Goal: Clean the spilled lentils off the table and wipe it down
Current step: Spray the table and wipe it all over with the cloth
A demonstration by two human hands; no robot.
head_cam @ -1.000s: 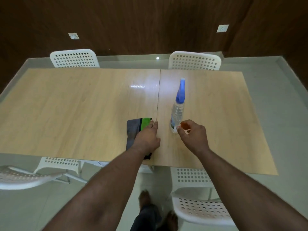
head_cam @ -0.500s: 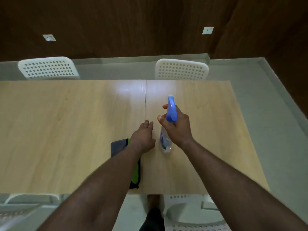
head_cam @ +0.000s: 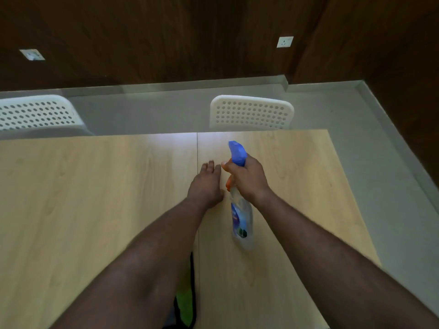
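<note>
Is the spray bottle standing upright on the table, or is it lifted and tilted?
Lifted and tilted. The right hand grips the spray bottle by its neck, nozzle pointing away, base slanting back over the table.

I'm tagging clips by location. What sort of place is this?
Probably a dining or meeting room: a long wooden table, white perforated chairs along it, and wood-panelled walls with sockets.

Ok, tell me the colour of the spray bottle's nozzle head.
Blue; the spray bottle shows it best in the head view, above the gripping right hand.
</note>
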